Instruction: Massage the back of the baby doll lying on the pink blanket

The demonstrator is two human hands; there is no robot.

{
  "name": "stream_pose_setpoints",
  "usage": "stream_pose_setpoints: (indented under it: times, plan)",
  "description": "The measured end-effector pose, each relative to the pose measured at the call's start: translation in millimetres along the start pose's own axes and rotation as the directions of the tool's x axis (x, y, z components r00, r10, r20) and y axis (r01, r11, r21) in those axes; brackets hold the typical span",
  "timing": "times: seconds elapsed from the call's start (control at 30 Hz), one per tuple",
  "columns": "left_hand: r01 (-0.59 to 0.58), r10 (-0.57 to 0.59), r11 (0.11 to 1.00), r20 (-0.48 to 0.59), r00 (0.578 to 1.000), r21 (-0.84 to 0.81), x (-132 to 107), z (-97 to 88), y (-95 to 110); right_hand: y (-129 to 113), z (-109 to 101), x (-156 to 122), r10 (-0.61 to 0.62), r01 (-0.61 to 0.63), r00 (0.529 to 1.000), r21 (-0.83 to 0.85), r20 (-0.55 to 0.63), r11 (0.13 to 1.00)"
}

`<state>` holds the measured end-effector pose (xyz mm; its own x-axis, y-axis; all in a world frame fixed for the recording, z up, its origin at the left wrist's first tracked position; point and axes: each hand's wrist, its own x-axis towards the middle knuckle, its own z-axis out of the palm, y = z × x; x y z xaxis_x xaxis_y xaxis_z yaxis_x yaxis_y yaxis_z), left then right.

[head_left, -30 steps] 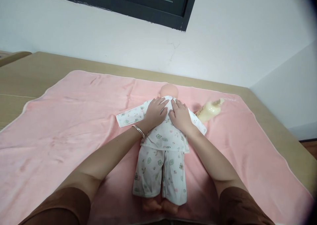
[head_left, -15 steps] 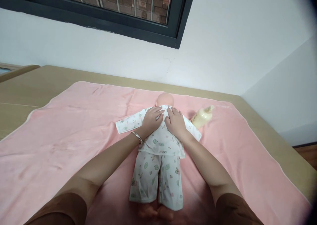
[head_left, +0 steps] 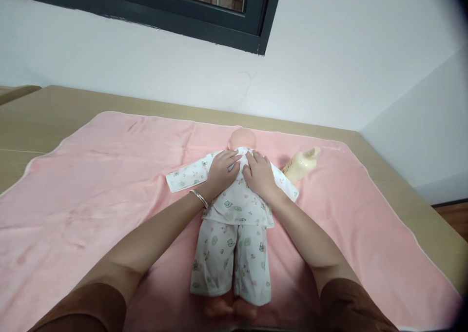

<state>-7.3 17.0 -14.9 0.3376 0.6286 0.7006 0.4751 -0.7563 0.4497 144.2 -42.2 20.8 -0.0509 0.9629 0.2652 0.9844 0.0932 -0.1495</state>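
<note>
A baby doll in a white patterned top and trousers lies stretched out, its bald head at the far end and its feet towards me. No face shows on the head. My left hand rests flat on the left of the upper body, fingers extended, a silver bangle on the wrist. Beside it, my right hand lies on the right of the upper body, fingers slightly spread. Both touch the cloth of the top and hold nothing. The doll's sleeves reach out to either side.
A pink blanket with creases lies under the doll on a wooden table. By the doll's right-hand sleeve, a cream-coloured bottle lies tipped over. Behind stand a white wall and a dark-framed window.
The view has tilted down slightly, so the window sits higher in the picture. Both hands stay on the doll's upper body with hardly any shift.
</note>
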Motion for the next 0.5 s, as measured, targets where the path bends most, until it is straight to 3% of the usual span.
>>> stream_pose_setpoints:
  times: [0.17, 0.37, 0.5]
  plan:
    - [0.034, -0.034, 0.999, 0.036, 0.999, 0.011, 0, -1.3, 2, -2, -1, -1, 0.012, -0.012, 1.000, -0.009, 0.023, 1.000]
    - [0.155, -0.160, 0.982, 0.039, 0.986, 0.109, -1, 1.0, 3, -9, -10, -7, 0.178, -0.178, 0.984, -0.035, -0.003, 0.983]
    - [0.183, -0.195, 0.966, 0.050, 0.980, 0.181, -2, 5.2, 2, 0, -12, -2, 0.146, -0.148, 0.988, 0.031, 0.060, 0.989]
